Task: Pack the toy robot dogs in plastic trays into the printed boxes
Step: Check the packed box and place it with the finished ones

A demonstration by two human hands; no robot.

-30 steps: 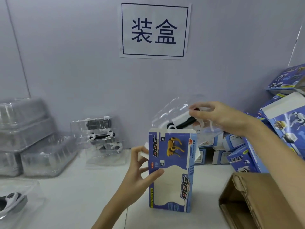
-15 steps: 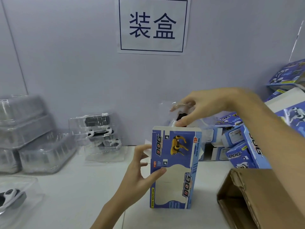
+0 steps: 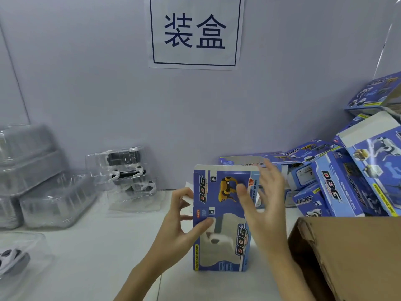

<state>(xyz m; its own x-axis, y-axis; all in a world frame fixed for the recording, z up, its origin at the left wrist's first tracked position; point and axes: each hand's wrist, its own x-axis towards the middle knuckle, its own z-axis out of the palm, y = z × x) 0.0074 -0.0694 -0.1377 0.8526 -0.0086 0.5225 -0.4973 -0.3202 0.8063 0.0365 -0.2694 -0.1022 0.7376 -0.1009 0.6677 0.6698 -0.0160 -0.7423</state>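
Far left, mid-height: stack of clear plastic trays [image 3: 28, 170], seemingly empty, piled against the wall [image 3: 86, 83]. Lower left corner: single clear tray [image 3: 32, 246] holding a white and grey toy robot dog [image 3: 12, 258], cut off by the frame edge. Left of centre, at the back of the white table [image 3: 97, 257]: small pile of trays with toy dogs [image 3: 128, 177], dark and white parts visible through the plastic. Top centre: white paper sign [image 3: 195, 31] on the wall, two dark blue characters inside a thin border. Centre: blue printed box [image 3: 223, 216] marked DOG, standing upright on the table, top end open, white toy visible through the window in its lower front. Left hand [image 3: 182, 222] gripping the box's left edge, thumb pressed on the front panel near the window, fingers curled round the side by a white flap. Right hand [image 3: 260, 205] open and blurred, fingers spread and straight, in front of the box's upper right corner; contact with the box not determinable. Hands apart, one at each side of the box. Right of centre to far right: heap of printed boxes [image 3: 347, 181], blue, tilted and overlapping, against the wall. Lower right corner: open brown cardboard carton [image 3: 347, 257], just beside the upright box.
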